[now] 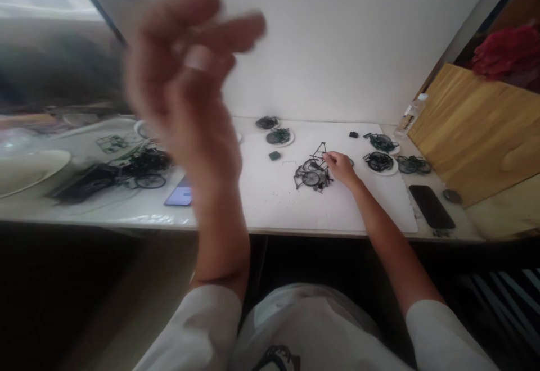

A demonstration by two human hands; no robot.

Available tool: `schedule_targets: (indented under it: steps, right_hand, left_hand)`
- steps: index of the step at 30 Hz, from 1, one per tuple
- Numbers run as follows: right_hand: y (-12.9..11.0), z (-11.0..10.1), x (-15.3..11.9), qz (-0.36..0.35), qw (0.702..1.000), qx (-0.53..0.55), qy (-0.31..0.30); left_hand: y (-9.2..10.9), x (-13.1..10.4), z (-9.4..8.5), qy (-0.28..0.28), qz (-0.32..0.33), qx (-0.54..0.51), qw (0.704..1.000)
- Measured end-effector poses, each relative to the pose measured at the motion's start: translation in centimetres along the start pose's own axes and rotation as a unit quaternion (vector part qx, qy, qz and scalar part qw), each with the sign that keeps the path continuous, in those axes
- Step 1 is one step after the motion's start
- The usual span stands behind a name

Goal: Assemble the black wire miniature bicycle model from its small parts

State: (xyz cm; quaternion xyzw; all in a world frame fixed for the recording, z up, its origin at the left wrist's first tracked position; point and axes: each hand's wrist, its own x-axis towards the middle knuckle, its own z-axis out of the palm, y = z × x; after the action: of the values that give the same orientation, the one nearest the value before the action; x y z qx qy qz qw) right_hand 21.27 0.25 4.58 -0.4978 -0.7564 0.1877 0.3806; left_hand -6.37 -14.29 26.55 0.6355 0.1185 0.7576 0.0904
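Observation:
My left hand (185,73) is raised close to the camera, high above the table and blurred. Its fingers are loosely bent and apart, and no object shows in them. Over the white sheet (270,208), my right hand (341,168) has thumb and fingers pinched on a thin black part of a small model bicycle. Around its fingertips lies a cluster of dark model bicycle parts (311,177) with spoked wheels and a triangular frame (319,150). Exactly which part is pinched is partly hidden by the fingers.
Plates with dark bicycle parts stand at the back (280,136) and right (381,163). A small green block (274,155), a black phone (432,207), a bottle (411,115) and a wooden box (472,135) are around. More parts (145,163) and a lit phone (179,192) lie left.

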Motion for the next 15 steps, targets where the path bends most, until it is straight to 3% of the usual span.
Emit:
schedule_targets:
  steps: [1,2,5,7,11,15]
  right_hand:
    - [0.0,0.0,0.0,0.000,1.000,0.004,0.009]
    - [0.0,-0.1,0.1,0.002,1.000,0.008,0.016]
    - [0.1,-0.1,0.2,0.009,0.999,0.025,0.035]
    - [0.1,0.1,0.2,0.013,0.998,0.037,0.046]
    - [0.5,0.5,0.3,0.013,0.995,0.072,0.067]
    - [0.8,0.4,0.4,-0.001,0.992,0.099,0.080]
  left_hand:
    - [-2.1,0.1,0.5,-0.047,-0.002,0.011,0.999]
    - [-4.4,-0.2,0.9,-0.051,0.010,0.004,0.999]
    - [-11.5,-2.8,2.0,-0.100,-0.154,0.067,0.981]
    - [-15.2,-5.5,2.8,-0.177,-0.234,0.106,0.950]
    - [-19.2,-11.0,4.5,-0.317,-0.326,0.094,0.886]
    - [-21.4,-14.2,5.2,-0.247,-0.404,0.017,0.881]
